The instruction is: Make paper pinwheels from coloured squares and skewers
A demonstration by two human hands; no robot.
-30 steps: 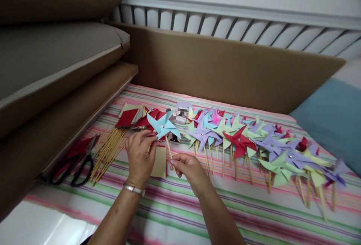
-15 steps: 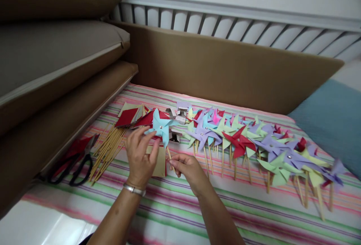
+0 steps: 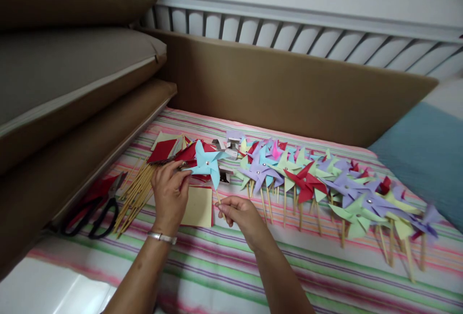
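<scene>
A light blue paper pinwheel with a shiny pin at its centre stands tilted in front of me. Its thin wooden stick is pinched low down between the thumb and fingers of my right hand. My left hand, with a silver bracelet at the wrist, is beside the pinwheel's left blade. Its fingers are bent and apart, holding nothing; whether a fingertip touches the blade I cannot tell. Under the pinwheel lies a stack of pale yellow paper squares with a red edge showing.
Many finished pinwheels lie in rows on the right. At left are loose wooden sticks, black-handled scissors and red paper sheets. Small open boxes sit behind the pinwheel. Stacked brown cushions border the striped cloth.
My left hand has moved left and slightly away from the pinwheel, uncovering more of the yellow paper. The pinwheel's blades have turned slightly. My right hand stays on the stick.
</scene>
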